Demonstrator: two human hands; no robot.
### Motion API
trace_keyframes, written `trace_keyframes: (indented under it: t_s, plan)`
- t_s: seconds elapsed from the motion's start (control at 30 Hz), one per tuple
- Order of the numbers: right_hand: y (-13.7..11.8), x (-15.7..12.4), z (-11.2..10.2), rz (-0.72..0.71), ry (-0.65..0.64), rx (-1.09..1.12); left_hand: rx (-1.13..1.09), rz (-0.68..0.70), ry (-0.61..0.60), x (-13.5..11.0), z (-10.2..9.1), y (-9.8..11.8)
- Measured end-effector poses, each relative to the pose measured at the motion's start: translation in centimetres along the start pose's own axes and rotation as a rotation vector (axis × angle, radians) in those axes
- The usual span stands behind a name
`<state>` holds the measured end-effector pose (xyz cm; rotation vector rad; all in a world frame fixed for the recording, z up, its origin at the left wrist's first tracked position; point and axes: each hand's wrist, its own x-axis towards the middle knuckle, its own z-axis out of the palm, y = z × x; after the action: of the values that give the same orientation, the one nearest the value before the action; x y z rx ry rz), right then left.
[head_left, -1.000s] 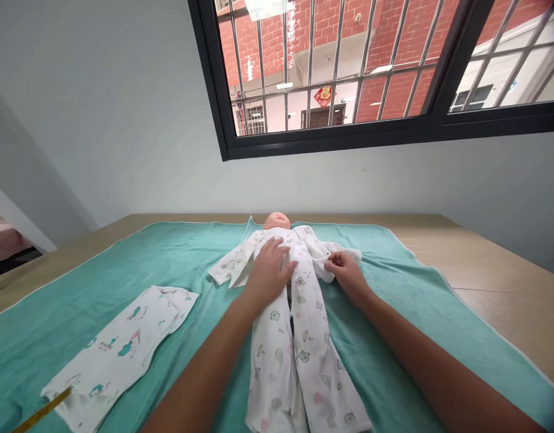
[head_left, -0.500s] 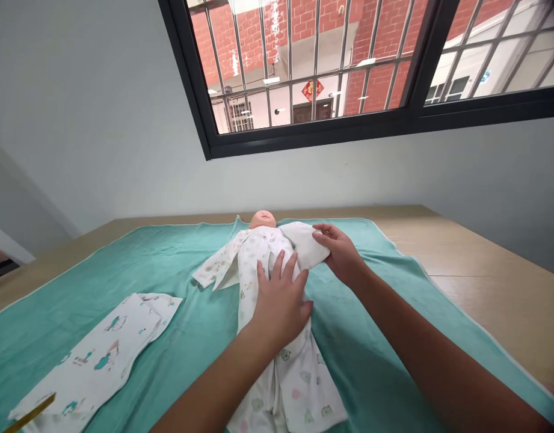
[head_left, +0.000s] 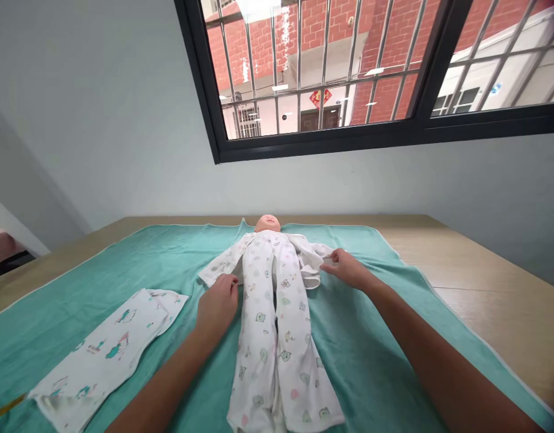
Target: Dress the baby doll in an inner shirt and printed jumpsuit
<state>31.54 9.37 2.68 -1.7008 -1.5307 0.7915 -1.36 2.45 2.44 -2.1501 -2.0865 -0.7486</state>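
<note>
A baby doll (head_left: 268,224) lies on its back, head toward the wall. It is dressed in a white printed baby top (head_left: 225,260) with both sleeves spread, and long white patterned baby trousers (head_left: 292,325) lie down its front. My left hand (head_left: 217,304) is closed at the lower edge of the top, beside the left-hand sleeve; its fingertips are partly hidden. At the other side, my right hand (head_left: 346,267) pinches the edge of the top near the bunched right-hand sleeve.
A teal blanket (head_left: 159,258) covers much of the wooden table (head_left: 466,282). On the left lies a folded white printed cloth (head_left: 109,349), with a thin yellowish strip (head_left: 6,408) by its near end. Behind the table are a wall and a barred window (head_left: 322,66).
My left hand has moved from the doll's belly left to the top's edge, uncovering the trousers. The white flap my right hand held out has come down into folds beside the doll.
</note>
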Motion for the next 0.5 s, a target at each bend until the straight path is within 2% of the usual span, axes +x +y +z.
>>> trace_keyframes:
  t_s: [0.07, 0.1, 0.13, 0.2, 0.23, 0.3, 0.33, 0.43, 0.5]
  plan:
    - [-0.6, -0.6, -0.1, -0.217, 0.189, -0.304, -0.016, 0.099, -0.048, -0.3, 0.9, -1.3]
    - [-1.3, -1.1, -0.1, -0.364, 0.242, -0.398, -0.026, 0.163, -0.061, -0.1, 1.3, -1.7]
    - [-2.0, -1.7, 0.2, -0.512, 0.234, -0.454, -0.035, 0.228, -0.068, 0.2, 1.8, -2.0]
    - [-3.4, -2.9, 1.0, -0.734, 0.031, -0.489, -0.043, 0.317, -0.062, 1.2, 2.6, -2.0]
    - [-3.8, -3.5, 1.5, -0.791, -0.089, -0.504, -0.043, 0.335, -0.054, 1.7, 2.9, -1.9]
    - [-3.9, -4.2, 2.6, -0.835, -0.258, -0.541, -0.039, 0.333, -0.070, 2.6, 3.4, -1.4]
    - [-3.7, -4.4, 3.1, -0.840, -0.288, -0.565, -0.038, 0.308, -0.089, 2.9, 3.6, -1.2]
    - [-2.7, -4.7, 4.3, -0.841, -0.245, -0.620, -0.043, 0.215, -0.148, 3.6, 4.0, -0.6]
    - [-2.4, -4.9, 5.0, -0.833, -0.178, -0.647, -0.043, 0.169, -0.141, 3.7, 4.0, -0.3]
